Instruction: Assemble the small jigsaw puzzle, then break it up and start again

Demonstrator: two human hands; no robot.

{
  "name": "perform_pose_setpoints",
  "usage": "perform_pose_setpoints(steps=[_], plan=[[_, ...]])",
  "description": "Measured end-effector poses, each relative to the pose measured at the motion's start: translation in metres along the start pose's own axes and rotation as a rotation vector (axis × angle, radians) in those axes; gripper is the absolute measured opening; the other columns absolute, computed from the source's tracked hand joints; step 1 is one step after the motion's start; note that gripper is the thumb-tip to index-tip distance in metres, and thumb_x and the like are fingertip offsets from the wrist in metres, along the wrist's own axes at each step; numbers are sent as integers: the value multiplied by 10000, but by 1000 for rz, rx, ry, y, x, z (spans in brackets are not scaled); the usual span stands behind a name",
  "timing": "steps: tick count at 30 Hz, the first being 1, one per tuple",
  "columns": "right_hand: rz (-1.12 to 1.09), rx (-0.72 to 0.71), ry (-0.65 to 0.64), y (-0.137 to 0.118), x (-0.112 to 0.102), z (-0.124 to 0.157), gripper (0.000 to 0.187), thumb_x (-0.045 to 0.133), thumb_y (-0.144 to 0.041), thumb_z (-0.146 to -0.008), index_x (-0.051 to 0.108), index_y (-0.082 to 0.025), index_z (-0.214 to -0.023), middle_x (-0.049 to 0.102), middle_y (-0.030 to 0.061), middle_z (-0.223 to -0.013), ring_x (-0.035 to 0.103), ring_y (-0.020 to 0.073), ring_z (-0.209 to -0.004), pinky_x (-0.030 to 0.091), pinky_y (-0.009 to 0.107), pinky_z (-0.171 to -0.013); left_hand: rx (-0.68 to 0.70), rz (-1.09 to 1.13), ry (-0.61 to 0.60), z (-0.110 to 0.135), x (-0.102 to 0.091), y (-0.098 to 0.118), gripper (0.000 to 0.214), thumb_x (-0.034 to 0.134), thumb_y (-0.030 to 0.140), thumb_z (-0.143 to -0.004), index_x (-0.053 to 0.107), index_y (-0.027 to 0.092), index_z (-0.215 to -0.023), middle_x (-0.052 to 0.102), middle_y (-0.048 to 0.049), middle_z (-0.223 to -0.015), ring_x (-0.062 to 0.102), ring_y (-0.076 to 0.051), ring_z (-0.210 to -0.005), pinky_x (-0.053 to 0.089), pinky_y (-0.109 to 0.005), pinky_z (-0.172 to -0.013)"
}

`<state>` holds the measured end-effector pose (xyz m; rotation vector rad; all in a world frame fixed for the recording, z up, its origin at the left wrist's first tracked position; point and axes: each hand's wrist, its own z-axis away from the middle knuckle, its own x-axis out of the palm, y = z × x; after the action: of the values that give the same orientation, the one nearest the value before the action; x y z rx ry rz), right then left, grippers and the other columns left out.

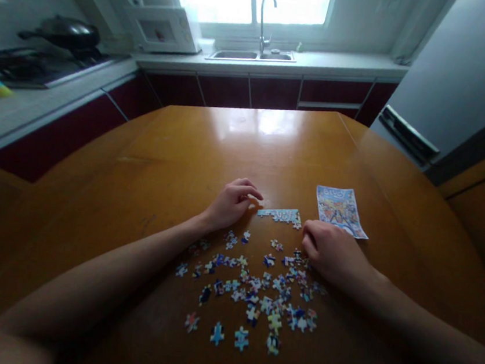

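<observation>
Left hand [234,203] loosely bent — right hand [335,248] curled, palm down.

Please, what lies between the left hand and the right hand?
In the head view, a joined puzzle section lies between the left hand and right hand, with loose pieces below.

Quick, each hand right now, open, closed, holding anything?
Left hand: partly open, nothing visibly held, near the joined puzzle pieces.
Right hand: fingers curled; whether it holds anything cannot be told.

Noted joined strip [283,215] between left hand [233,202] and right hand [336,250], loose puzzle pieces [266,305] toward near edge of table [210,155], printed sheet [339,206] toward right.
</observation>
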<state>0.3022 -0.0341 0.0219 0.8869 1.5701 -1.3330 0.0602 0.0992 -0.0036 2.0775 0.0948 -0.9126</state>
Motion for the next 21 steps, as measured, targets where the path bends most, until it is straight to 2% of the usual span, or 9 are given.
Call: perform_pose_setpoints(steps=[6,12,21], plan=[[8,-20,13,-2,-1,1,172,464,-152,-867,528,-207,-716,640,46,-718,580,163,-649,350,313,-581,-21,36,1,-1,0,1,359,448,9,-742,741,181,-856,646,-52,-885,590,-148,-815,470,-292,-717],[43,-17,22,-3,-1,4,181,453,-176,-881,534,-207,-722,637,59,-733,581,177,-668,355,327,-591,-110,93,54,-5,-2,-1,311,457,64,-756,737,175,-834,663,-56,-854,576,-136,-752,465,-277,-660],[57,0,-12,-1,-1,4,185,440,-201,-893,531,-208,-731,627,53,-732,559,172,-644,345,319,-587,-119,110,40,-5,-3,-1,312,454,68,-747,738,163,-832,657,-56,-842,573,-130,-741,455,-272,-639]])
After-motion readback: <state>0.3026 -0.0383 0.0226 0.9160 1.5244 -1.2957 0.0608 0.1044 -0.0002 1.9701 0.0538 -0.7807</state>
